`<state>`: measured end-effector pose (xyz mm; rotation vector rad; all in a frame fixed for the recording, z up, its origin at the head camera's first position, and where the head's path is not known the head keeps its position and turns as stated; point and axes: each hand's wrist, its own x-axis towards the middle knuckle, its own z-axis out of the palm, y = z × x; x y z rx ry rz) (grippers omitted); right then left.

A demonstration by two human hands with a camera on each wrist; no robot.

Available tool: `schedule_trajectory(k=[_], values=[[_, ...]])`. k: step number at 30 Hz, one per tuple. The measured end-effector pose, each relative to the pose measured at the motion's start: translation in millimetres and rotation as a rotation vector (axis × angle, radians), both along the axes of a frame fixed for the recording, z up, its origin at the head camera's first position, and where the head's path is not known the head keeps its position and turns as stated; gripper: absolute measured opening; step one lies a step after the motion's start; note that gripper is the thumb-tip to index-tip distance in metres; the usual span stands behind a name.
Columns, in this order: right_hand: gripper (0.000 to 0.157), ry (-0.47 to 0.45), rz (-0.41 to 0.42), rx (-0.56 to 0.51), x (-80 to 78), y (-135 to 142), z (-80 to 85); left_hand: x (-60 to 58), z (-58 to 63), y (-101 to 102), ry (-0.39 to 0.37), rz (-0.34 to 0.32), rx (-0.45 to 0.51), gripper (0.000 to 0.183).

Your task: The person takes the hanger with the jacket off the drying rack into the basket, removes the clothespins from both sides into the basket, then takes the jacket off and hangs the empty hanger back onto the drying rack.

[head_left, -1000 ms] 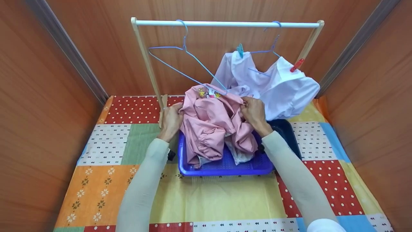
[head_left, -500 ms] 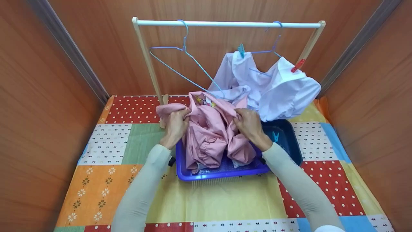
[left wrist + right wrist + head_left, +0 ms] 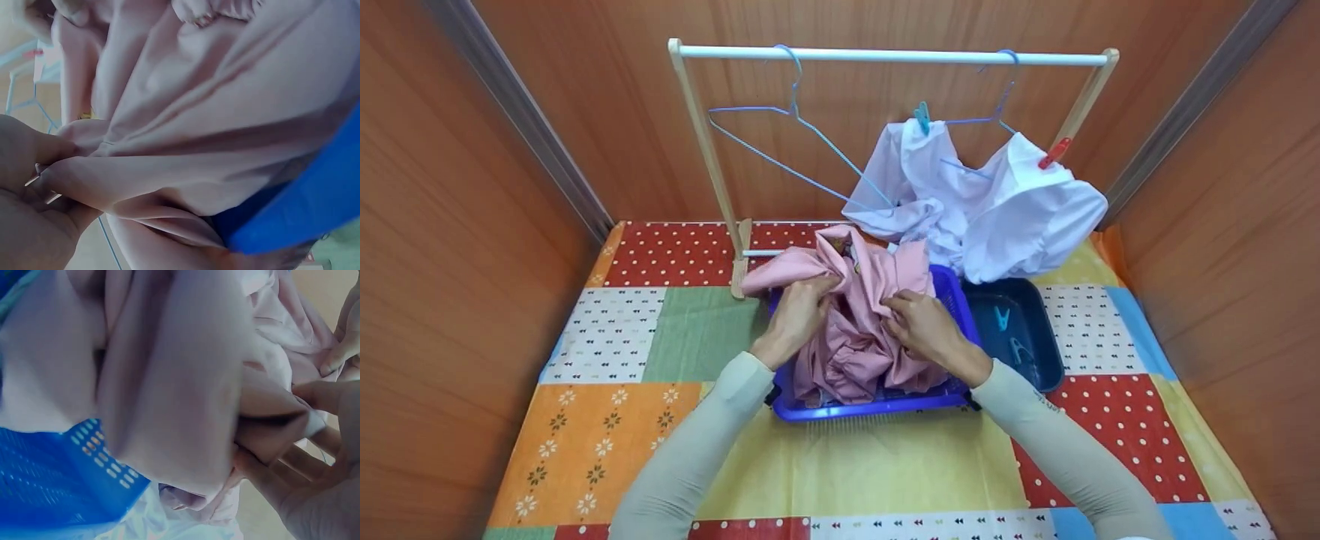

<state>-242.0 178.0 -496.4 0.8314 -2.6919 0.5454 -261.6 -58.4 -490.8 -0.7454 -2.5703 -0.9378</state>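
A crumpled pink garment [image 3: 859,337] with a small printed figure near its top edge lies bunched in a blue plastic basket [image 3: 877,411]. My left hand [image 3: 799,311] pinches a fold of it on the left side; the left wrist view shows the cloth [image 3: 169,112] gathered between thumb and fingers. On the other side my right hand [image 3: 926,326] grips another fold, which the right wrist view shows between its thumb and fingers [image 3: 298,461]. Part of the pink cloth spreads past the basket's left rim.
Behind the basket stands a rack with a white bar [image 3: 885,55]. A bare blue hanger [image 3: 799,150] hangs left; a white garment [image 3: 1012,217] hangs right, with a teal clothespin [image 3: 922,118] and a red clothespin [image 3: 1055,153]. A dark tray [image 3: 1039,322] holds blue clothespins [image 3: 1002,319].
Both hands have drawn closer together and nearer to me, bunching the pink garment and pulling its top down from the hanger. More of the dark tray shows now.
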Motion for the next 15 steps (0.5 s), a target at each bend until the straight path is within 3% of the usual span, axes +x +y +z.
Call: schedule_trajectory(k=[4,7,11,15], values=[[0.016,-0.030,0.036,0.091,7.7,-4.9,-4.8,14.4,-2.6,13.6,-0.073,-0.130,-0.067,0.037],[0.018,-0.050,0.067,0.152,11.2,-6.3,-9.4,23.6,-5.1,23.1,-0.103,-0.196,-0.141,0.028],[0.018,-0.121,0.130,0.240,15.6,-3.3,-15.7,33.8,-10.2,28.6,-0.155,-0.224,-0.284,0.023],[0.028,-0.208,0.214,0.336,20.1,2.2,-20.7,43.3,-17.9,27.4,-0.325,-0.247,-0.460,0.044]])
